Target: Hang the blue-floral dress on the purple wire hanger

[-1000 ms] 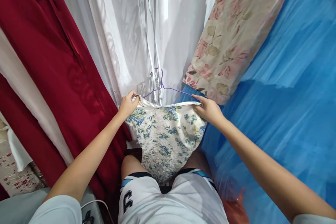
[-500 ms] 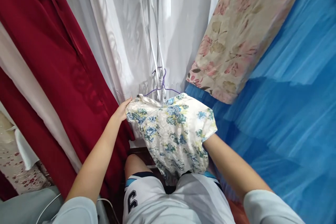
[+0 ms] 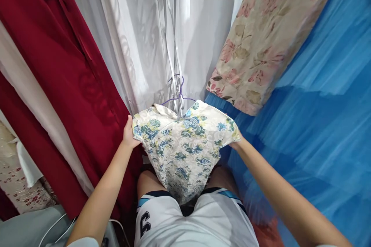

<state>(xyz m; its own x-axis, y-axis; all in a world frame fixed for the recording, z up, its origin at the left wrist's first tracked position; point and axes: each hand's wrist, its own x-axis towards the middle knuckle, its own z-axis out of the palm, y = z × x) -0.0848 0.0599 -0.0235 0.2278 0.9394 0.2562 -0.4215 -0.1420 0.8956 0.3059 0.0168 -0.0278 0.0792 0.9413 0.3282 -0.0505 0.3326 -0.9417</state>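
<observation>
A white floral dress (image 3: pixel 182 150) with blue and green flowers, short sleeves and a V-shaped neck opening hangs in front of my knees. Its purple hanger (image 3: pixel 181 89) is at the ends of long pale straps (image 3: pixel 168 38). My left hand (image 3: pixel 129 133) grips the edge of the left-side sleeve, thumb showing in front. My right hand (image 3: pixel 236 144) is at the opposite sleeve, holding it out sideways; most of its fingers are hidden behind the cloth. Both sleeves are spread apart.
White drapes (image 3: pixel 199 34) hang behind the straps. Dark red cloth (image 3: pixel 66 85) is on the left, with a pink-flowered beige cloth (image 3: pixel 257 54) and blue ruffled tulle (image 3: pixel 319 123) on the right. A white cable (image 3: pixel 55 227) lies at lower left near a grey surface (image 3: pixel 31 225).
My right hand has come out from under the sleeve to its outer edge. My left hand has shifted slightly left and down. The dress now hangs flatter and more evenly spread.
</observation>
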